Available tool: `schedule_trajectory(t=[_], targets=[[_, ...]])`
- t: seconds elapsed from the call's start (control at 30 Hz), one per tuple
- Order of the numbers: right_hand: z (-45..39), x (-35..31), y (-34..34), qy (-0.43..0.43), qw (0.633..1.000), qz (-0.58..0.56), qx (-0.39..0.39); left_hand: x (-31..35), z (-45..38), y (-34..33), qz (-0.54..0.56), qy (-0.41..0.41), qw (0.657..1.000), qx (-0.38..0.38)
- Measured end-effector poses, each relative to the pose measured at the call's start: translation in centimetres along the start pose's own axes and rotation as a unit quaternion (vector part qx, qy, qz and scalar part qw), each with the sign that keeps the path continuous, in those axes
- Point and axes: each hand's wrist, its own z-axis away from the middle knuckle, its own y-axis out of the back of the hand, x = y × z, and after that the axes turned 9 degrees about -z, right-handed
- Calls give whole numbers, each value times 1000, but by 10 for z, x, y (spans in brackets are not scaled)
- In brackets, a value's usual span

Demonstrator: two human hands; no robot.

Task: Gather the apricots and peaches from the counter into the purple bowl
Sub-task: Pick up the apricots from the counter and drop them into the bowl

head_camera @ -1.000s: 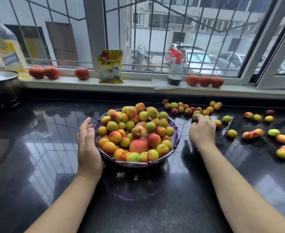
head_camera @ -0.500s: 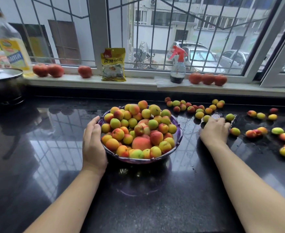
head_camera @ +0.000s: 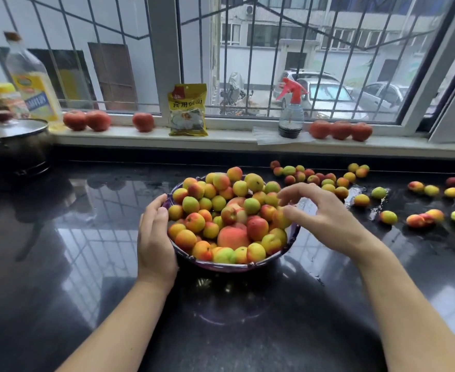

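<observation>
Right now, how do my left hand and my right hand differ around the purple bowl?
Your left hand lies against the left wall of the purple bowl, low by the counter; your right hand is raised over its right rim. The left hand's fingers are together and nearly straight; the right hand's are spread and loosely curved, thumb by an apricot on the pile. Both are bare and at the bowl.

We see a glossy black stone counter (head_camera: pixel 60 264), wet in patches, carrying a translucent purple scalloped bowl (head_camera: pixel 229 267) heaped with fruit near its middle. Just behind and to the right of the bowl lies a close cluster of small yellow-and-red apricots (head_camera: pixel 314 178). Farther right of the bowl, scattered loose apricots (head_camera: pixel 422 218) sit singly and in pairs. Far left of the bowl, at the back, stands a dark metal pot (head_camera: pixel 14 149) with a lid.
</observation>
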Motion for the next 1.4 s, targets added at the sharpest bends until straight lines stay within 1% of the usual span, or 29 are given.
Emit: schedule_trajectory(t=[0.03, 0.1, 0.17, 0.23, 0.3, 0.4, 0.53, 0.63, 0.7, 0.8, 0.9, 0.97, 1.03, 1.07, 1.1, 1.17, 1.2, 1.27, 1.3, 1.37, 1.4], targets=[[-3, 5, 0, 12, 999, -16, 45, 0, -1, 1, 3, -1, 1000, 3], [-12, 22, 3, -3, 983, -46, 177, -2, -3, 1, 0, -2, 1000, 6], [-20, 51, 8, -86, 953, -26, 289, -3, -3, 2, -1, -1, 1000, 6], [-20, 81, 13, -180, 924, 26, 335, -3, -3, 3, 3, 4, 1000, 4], [-18, 103, 17, -236, 906, 56, 348, -2, -3, 3, 8, 7, 1000, -3], [-21, 115, 18, -280, 896, 96, 331, -2, -3, 3, 10, 13, 1000, -6], [-38, 114, 17, -321, 886, 259, 214, -3, -4, 2, -2, 7, 1000, -5], [-56, 117, 27, -357, 870, 301, 157, -3, -4, 2, -5, 5, 1000, -3], [-62, 123, 29, -356, 864, 318, 162, -3, -2, 2, -7, 3, 1000, -5], [-62, 129, 24, -328, 858, 329, 220, -2, -3, 2, -6, 2, 1000, -2], [-58, 126, 23, -331, 850, 318, 257, -2, -2, 2, -12, 0, 1000, -4], [-51, 122, 23, -305, 866, 268, 294, -2, -2, 2, -13, -4, 1000, 1], [-41, 104, 21, -247, 904, 154, 314, -1, -1, 1, -8, -4, 1000, 4], [-35, 90, 19, -208, 927, 90, 298, 0, -1, 0, -6, -4, 1000, 5], [-29, 72, 15, -169, 948, 21, 267, 0, -1, 0, -6, -4, 1000, 7], [-15, 34, 6, -99, 974, -105, 174, 1, -1, 0, -7, -3, 1000, 7], [-8, 19, 1, -71, 982, -129, 121, 1, -1, 0, -7, -2, 1000, 5], [1, 3, -6, -32, 994, -98, 37, 1, 0, 1, -6, -1, 1000, 5], [4, 0, -9, -26, 998, -59, 18, 0, 0, 1, -6, -1, 1000, 5], [8, -5, -13, -16, 1000, 7, 10, 0, -1, 1, -9, 0, 1000, 6], [9, -6, -15, -13, 1000, 21, 8, 0, -1, 2, -12, 0, 1000, 6]])
